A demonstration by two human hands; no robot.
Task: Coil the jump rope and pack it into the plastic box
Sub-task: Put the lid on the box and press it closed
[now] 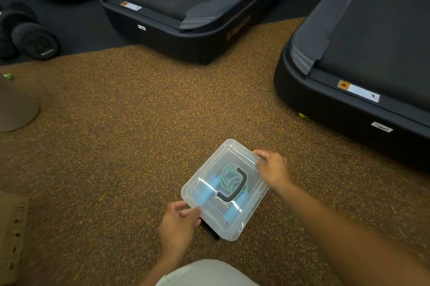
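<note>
Box: clear plastic box [210, 170], rounded corners, lid on, sits tilted on the speckled brown floor [130, 123], near centre.
Lid handle: dark U-shaped handle [235, 189] lying flat on the lid, mid-box.
Jump rope: jump rope [229, 178] inside the box, seen thru the lid; pale teal cord coiled in loops toward the far-right part of the box, two light blue grips nearer the left and near end.
Left hand: left hand [178, 225] at the box's near-left corner, thumb and fingers curled round the lid edge, pinching it.
Right hand: right hand [272, 168] at the far-right edge, fingers bent over the rim, gripping it.
Hands rel.: well apart, one each at opposite sides of the box.
Under box: dark flat bit sticks out below the near-left side; can't tell what it is.
Treadmills: black treadmill [176, 4] far centre, second treadmill [363, 57] at right.
Labels: each has an orange-and-white warning sticker w/ triangle symbol plus small white tags; text too small to read.
Far left: black dumbbell [35, 40] on dark floor; markings unreadable.
Near edge: pale trouser knee [207, 273] at bottom centre.
</note>
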